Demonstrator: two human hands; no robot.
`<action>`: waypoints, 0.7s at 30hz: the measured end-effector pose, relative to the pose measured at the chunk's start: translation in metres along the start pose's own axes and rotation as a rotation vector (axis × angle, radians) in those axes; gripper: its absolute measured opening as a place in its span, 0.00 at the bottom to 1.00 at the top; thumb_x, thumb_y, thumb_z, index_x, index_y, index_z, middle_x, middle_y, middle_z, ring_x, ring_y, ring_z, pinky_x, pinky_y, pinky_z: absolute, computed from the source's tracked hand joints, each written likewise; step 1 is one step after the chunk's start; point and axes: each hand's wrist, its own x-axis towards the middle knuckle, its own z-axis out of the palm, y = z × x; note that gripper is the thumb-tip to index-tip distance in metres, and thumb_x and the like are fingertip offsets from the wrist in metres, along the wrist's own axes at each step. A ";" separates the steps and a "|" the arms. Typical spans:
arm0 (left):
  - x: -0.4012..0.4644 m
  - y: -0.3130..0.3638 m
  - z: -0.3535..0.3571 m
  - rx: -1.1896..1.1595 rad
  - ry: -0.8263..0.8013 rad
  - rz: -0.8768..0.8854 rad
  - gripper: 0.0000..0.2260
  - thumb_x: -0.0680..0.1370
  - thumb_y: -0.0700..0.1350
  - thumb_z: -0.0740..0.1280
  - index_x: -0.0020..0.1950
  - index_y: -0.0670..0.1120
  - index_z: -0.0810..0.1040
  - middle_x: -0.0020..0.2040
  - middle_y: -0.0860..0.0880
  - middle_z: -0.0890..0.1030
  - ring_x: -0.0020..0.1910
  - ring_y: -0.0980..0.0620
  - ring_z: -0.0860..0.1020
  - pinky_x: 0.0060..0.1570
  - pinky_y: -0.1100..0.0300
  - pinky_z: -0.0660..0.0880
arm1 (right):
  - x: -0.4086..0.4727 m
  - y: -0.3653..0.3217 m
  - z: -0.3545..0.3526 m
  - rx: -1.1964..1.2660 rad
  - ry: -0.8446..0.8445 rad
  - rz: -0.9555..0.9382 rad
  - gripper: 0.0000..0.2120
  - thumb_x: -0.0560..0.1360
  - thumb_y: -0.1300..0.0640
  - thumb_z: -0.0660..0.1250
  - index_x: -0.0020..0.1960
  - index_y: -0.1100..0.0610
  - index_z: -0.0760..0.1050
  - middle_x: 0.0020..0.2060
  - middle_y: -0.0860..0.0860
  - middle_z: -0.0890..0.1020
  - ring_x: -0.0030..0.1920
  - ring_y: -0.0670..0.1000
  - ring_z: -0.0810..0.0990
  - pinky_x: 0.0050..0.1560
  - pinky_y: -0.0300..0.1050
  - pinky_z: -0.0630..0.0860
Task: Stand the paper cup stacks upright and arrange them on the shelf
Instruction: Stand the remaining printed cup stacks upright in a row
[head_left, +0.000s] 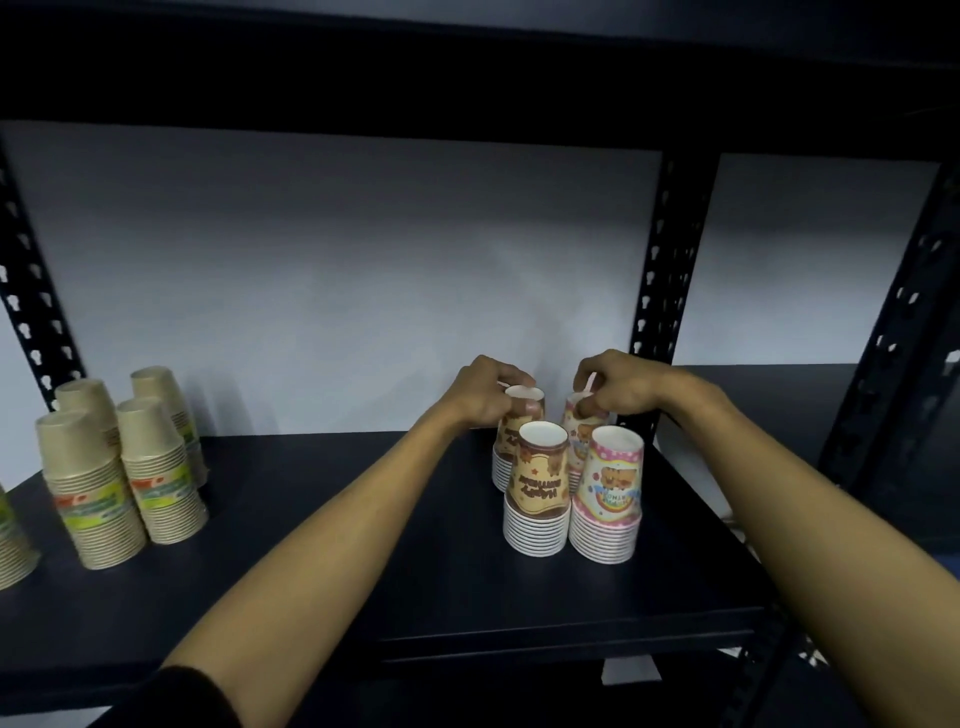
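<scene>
Risk lies in crowding: left hand (485, 395) pinching the rear brown cup stack (511, 441) and right hand (618, 387) pinching the rear pink stack (579, 431) on the shelf (322, 519) could topple the touching front stacks (571, 499).

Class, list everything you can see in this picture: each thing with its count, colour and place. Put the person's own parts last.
Plain brown paper cup stacks with green-and-orange bands: four whole, a fifth cut off at the left edge, upside down, shelf left.
Brown bear-print paper cup stacks: two, one front, one behind it, shelf right.
Pink bear-print paper cup stacks: two, one front, one behind it, shelf right.
Black metal shelf: one, with perforated uprights.
Pale wall: behind.
Left hand: on rear brown stack.
Right hand: on rear pink stack.
</scene>
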 end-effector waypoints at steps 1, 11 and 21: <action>0.001 0.000 0.001 -0.025 -0.002 -0.006 0.16 0.70 0.46 0.79 0.57 0.46 0.85 0.61 0.48 0.83 0.59 0.47 0.80 0.56 0.57 0.75 | -0.001 0.001 0.001 0.005 -0.001 0.004 0.20 0.72 0.49 0.74 0.61 0.53 0.75 0.52 0.52 0.81 0.50 0.54 0.81 0.55 0.52 0.81; -0.006 0.001 0.000 -0.114 -0.056 -0.003 0.18 0.73 0.43 0.77 0.63 0.46 0.82 0.63 0.47 0.82 0.62 0.48 0.79 0.61 0.55 0.76 | -0.006 0.001 0.008 0.073 0.010 0.002 0.23 0.74 0.49 0.72 0.65 0.49 0.69 0.56 0.52 0.76 0.50 0.54 0.81 0.49 0.48 0.81; -0.027 -0.004 -0.027 0.011 0.011 0.003 0.19 0.77 0.53 0.72 0.65 0.47 0.80 0.63 0.49 0.80 0.62 0.51 0.78 0.62 0.56 0.73 | -0.016 -0.021 0.005 0.102 0.252 -0.087 0.28 0.75 0.43 0.71 0.69 0.55 0.70 0.64 0.57 0.77 0.53 0.52 0.74 0.50 0.46 0.72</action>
